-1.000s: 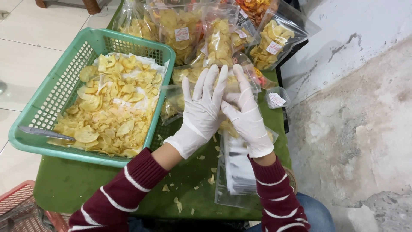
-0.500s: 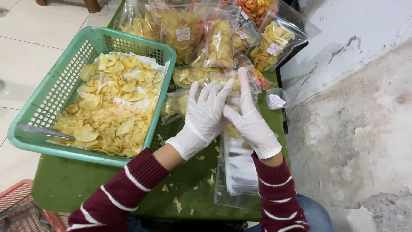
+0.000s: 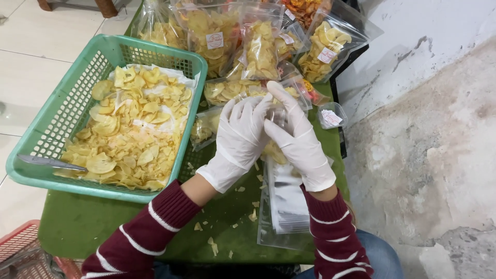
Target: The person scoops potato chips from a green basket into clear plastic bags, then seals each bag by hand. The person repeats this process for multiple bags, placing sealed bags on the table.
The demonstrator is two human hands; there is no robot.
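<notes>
- Nearest, two maroon sleeves with white stripes are reaching forward over a green table [image 3: 77, 227] that is lying scattered with pale crumbs.
- A flat stack of clear plastic pouches [image 3: 287, 206] is lying just under the right forearm.
- The left hand [image 3: 240, 137] and right hand [image 3: 294, 137], both in smooth white gloves, are pressing together at mid-table, fingers extended and pinching a clear bag of chips [image 3: 274, 150] between them; the bag is showing mostly below the palms.
- To the left, a green mesh basket [image 3: 62, 116] is holding thin, curled yellow chips, with a metal utensil [image 3: 49, 163] resting inside.
- Farthest, glossy filled packets [image 3: 258, 46] are leaning in a pile.
</notes>
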